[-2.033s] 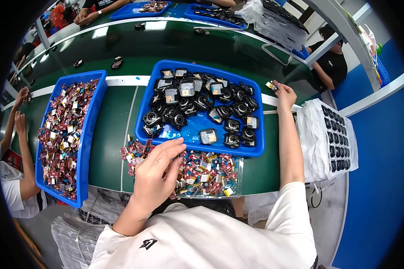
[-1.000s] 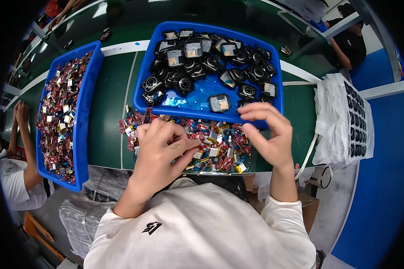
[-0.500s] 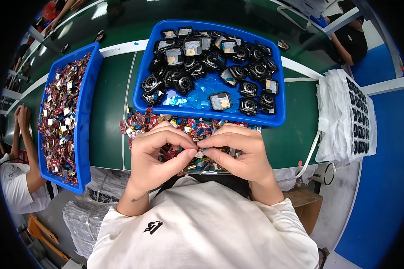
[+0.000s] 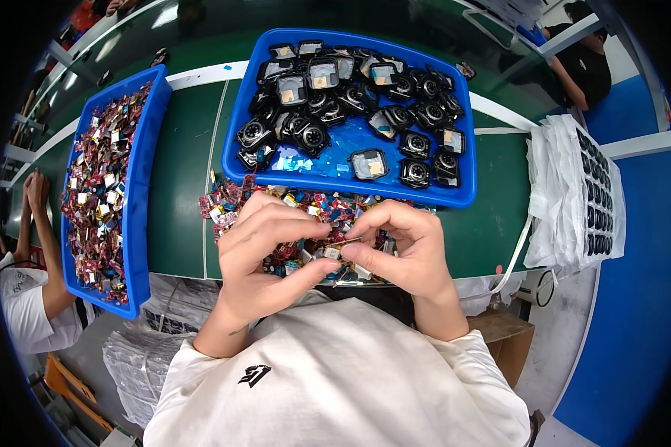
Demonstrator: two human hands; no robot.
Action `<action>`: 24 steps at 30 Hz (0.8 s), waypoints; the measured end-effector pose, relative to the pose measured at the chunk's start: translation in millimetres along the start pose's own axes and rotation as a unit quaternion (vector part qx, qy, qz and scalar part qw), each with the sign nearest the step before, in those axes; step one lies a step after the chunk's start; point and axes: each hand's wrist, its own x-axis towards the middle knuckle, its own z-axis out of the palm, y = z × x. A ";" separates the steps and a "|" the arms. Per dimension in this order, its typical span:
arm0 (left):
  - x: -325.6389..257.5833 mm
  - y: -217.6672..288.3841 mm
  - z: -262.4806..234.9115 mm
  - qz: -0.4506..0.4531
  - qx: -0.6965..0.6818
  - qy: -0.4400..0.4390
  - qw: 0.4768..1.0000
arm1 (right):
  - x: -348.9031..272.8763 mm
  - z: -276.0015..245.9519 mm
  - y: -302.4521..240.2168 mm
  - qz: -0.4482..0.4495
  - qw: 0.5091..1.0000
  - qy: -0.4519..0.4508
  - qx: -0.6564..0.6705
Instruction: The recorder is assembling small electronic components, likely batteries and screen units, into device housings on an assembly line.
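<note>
My right hand is closed in a pinch, thumb against forefinger, on a small thin strip that looks like part of a small circuit board. Facing it, my left hand is open, its thumb and forefinger apart around the strip's left side with nothing visible between them. Beneath both hands lies a heap of small red circuit boards mixed with white, yellow and blue bits; my hands hide part of it. Just beyond the heap, a large blue tray holds several black smartwatch cases.
At the left, a long blue bin is filled with similar red boards. White packing trays with black parts stand stacked at the right end of the green table. Other people sit at the far left and far right.
My left thumb and forefinger have parted and drawn back from the right fingertips, where both hands met before. The right hand keeps its pinch, the strip now showing.
</note>
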 end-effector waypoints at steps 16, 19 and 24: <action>-15.2 0.3 6.2 -0.249 -0.234 0.026 0.940 | -0.9 0.3 10.5 -0.026 0.996 0.029 0.084; -11.0 -1.5 5.2 -0.222 -0.177 -0.020 0.959 | -1.6 2.8 7.4 -0.001 0.991 0.049 0.125; -8.6 -3.1 6.2 -0.143 -0.034 -0.054 0.988 | -0.4 7.9 4.4 0.008 0.995 0.055 0.085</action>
